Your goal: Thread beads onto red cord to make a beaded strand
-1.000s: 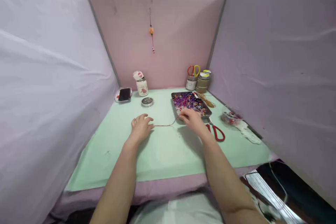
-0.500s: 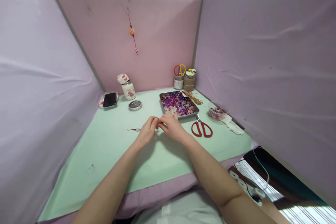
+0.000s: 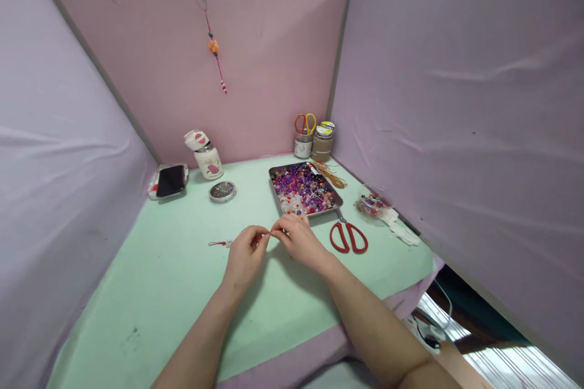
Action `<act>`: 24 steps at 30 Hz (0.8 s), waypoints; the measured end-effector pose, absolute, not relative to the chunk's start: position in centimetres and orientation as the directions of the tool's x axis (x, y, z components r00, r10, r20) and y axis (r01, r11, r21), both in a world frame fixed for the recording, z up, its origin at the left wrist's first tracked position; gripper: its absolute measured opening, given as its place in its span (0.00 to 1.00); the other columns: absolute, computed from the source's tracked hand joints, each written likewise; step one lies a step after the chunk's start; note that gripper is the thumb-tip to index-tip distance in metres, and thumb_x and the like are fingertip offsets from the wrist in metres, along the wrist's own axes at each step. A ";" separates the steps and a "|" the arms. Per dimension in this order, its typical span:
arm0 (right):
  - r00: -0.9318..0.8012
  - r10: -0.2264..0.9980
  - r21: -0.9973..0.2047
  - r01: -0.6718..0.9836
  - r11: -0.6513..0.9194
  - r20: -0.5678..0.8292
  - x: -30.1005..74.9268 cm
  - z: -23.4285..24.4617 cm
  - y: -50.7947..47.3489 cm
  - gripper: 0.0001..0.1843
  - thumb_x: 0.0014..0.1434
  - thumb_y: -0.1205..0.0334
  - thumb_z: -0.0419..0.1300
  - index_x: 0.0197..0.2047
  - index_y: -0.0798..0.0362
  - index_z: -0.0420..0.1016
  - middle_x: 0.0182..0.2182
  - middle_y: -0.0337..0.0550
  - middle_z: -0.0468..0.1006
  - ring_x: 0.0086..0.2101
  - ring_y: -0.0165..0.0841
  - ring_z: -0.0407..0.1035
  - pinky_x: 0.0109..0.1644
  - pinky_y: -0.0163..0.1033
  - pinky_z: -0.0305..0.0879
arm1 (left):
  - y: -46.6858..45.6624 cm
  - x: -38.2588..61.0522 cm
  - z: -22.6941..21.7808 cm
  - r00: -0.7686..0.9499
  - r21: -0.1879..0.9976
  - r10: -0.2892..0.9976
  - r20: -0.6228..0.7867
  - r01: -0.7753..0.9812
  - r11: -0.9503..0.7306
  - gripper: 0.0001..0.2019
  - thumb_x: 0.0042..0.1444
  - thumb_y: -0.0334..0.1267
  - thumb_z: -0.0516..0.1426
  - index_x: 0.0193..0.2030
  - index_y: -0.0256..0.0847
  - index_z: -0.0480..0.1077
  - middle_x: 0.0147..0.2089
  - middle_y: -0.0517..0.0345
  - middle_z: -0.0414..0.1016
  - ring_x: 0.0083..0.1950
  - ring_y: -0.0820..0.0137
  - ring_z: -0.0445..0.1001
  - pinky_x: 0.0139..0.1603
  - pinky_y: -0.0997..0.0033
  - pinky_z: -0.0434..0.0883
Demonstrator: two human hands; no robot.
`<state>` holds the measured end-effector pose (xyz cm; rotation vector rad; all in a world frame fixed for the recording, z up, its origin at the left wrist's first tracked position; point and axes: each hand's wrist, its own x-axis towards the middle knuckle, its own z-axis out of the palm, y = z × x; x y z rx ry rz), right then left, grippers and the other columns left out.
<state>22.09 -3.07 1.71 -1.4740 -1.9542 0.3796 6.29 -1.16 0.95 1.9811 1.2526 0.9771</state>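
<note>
- Left hand [image 3: 244, 258] and right hand [image 3: 300, 243]: fingers pinched closed on one red cord [image 3: 219, 244], tips nearly touching.
- The cord's looped end lies on the desk [image 3: 177, 285].
- Beyond: one tray [image 3: 328, 209] of beads [image 3: 301, 187], one pair of scissors [image 3: 345, 224] at its corner.
- Far left: one phone [image 3: 171, 181].

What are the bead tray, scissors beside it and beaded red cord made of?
Bead tray: probably metal; grey rim faintly shiny.
Scissors: handles smooth, evenly red, likely plastic; grey blades probably metal.
Beaded red cord: apparently matte thread, looping thinly; clear beads maybe glass or plastic.
</note>
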 end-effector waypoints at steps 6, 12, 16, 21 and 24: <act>-0.155 0.944 -0.631 0.711 0.310 0.290 22.2 2.0 -3.2 0.09 0.63 0.59 0.53 0.33 0.50 0.71 0.35 0.39 0.75 0.41 0.32 0.64 0.46 0.42 0.48 | -1.1 5.9 0.9 0.291 0.776 0.916 0.278 0.494 -0.392 0.10 0.56 0.42 0.53 0.32 0.41 0.73 0.29 0.59 0.69 0.29 0.71 0.65 0.32 0.71 0.61; -0.145 0.955 -0.665 0.691 0.285 0.259 22.2 2.2 -3.1 0.09 0.63 0.60 0.53 0.33 0.51 0.71 0.34 0.37 0.75 0.40 0.30 0.64 0.46 0.41 0.48 | -0.9 5.9 0.9 0.266 0.800 0.932 0.247 0.486 -0.351 0.10 0.55 0.43 0.54 0.32 0.42 0.74 0.27 0.60 0.68 0.28 0.72 0.65 0.30 0.72 0.61; -0.163 0.960 -0.672 0.687 0.276 0.228 22.2 2.2 -3.1 0.10 0.64 0.60 0.52 0.34 0.51 0.71 0.33 0.38 0.74 0.40 0.30 0.64 0.46 0.41 0.49 | -0.9 5.9 0.8 0.266 0.790 0.935 0.235 0.508 -0.344 0.09 0.55 0.43 0.55 0.31 0.43 0.74 0.25 0.61 0.66 0.27 0.73 0.63 0.29 0.73 0.60; -0.143 0.971 -0.698 0.675 0.237 0.192 22.4 2.2 -3.1 0.10 0.65 0.59 0.49 0.41 0.49 0.72 0.39 0.40 0.75 0.43 0.32 0.65 0.47 0.41 0.50 | -0.8 5.7 0.4 0.255 0.779 0.944 0.208 0.541 -0.318 0.09 0.55 0.42 0.55 0.32 0.44 0.74 0.24 0.62 0.65 0.26 0.72 0.62 0.29 0.73 0.60; -0.116 0.972 -0.715 0.660 0.230 0.205 22.4 2.1 -3.0 0.10 0.65 0.59 0.50 0.45 0.49 0.70 0.41 0.42 0.74 0.45 0.33 0.65 0.49 0.42 0.50 | -0.7 5.6 0.3 0.250 0.776 0.945 0.212 0.544 -0.318 0.09 0.55 0.43 0.55 0.32 0.44 0.74 0.24 0.62 0.64 0.26 0.72 0.62 0.29 0.73 0.60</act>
